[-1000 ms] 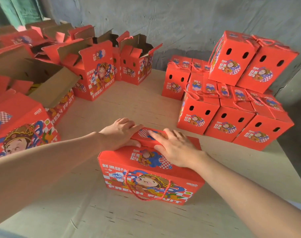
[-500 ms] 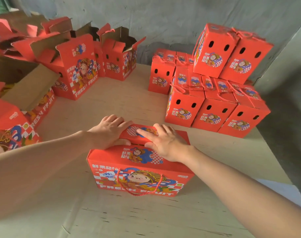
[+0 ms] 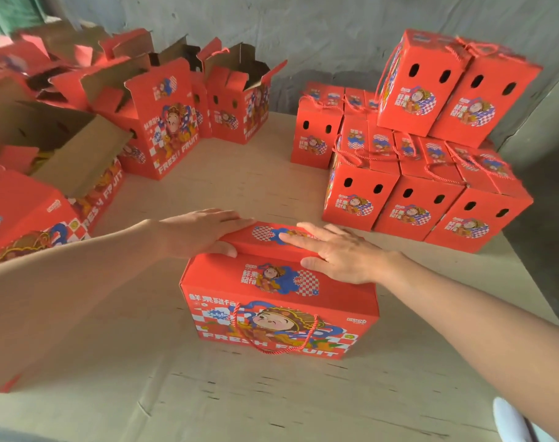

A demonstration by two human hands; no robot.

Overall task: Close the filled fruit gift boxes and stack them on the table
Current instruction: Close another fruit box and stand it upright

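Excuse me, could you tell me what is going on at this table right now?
A person is pressing down the top flaps of a red fruit gift box near the middle of the table. The left hand lies flat on its left end, the right hand flat toward its right. At the right, closed boxes stand stacked; at the left, open boxes wait.

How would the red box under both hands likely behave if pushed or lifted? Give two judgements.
The box should feel stiff: its cardboard walls look flat and square. Its rope handle hangs limp, so likely floppy. The broad base suggests little tipping.
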